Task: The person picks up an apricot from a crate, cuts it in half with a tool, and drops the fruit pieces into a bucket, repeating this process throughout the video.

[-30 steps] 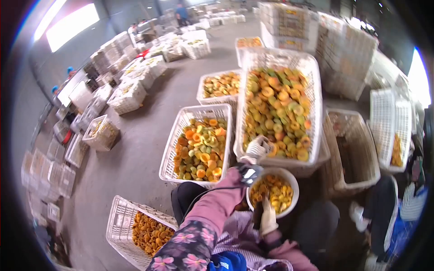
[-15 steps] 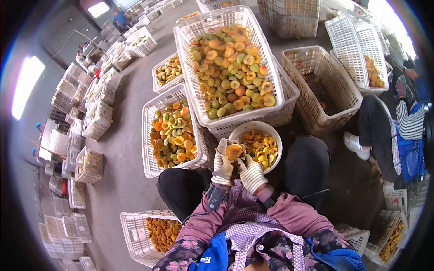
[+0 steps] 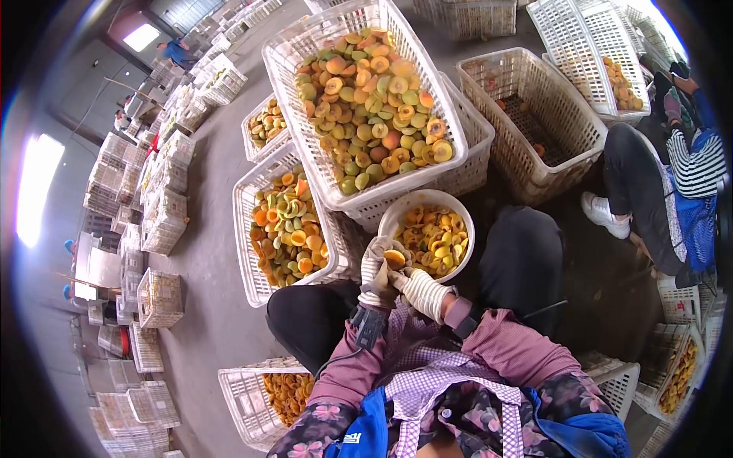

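Note:
My left hand, in a striped work glove, is closed around an orange peach half with its cut side up. Pressed against it from the right is my right hand, also gloved, its fingers curled in at the fruit; whatever they hold is hidden. Just beyond both hands stands a round white bucket with yellow-orange fruit pieces in it. Left of the hands is a white crate of green and orange halves.
A large crate of halved fruit rests on another crate ahead. A brown-stained crate with a few scraps stands to the right. A seated co-worker is at far right. Behind my left side is a crate of orange pieces.
The peach half has tilted and dropped slightly in my left hand, and my right hand has turned in closer over it. The whole view has shifted a little with my head.

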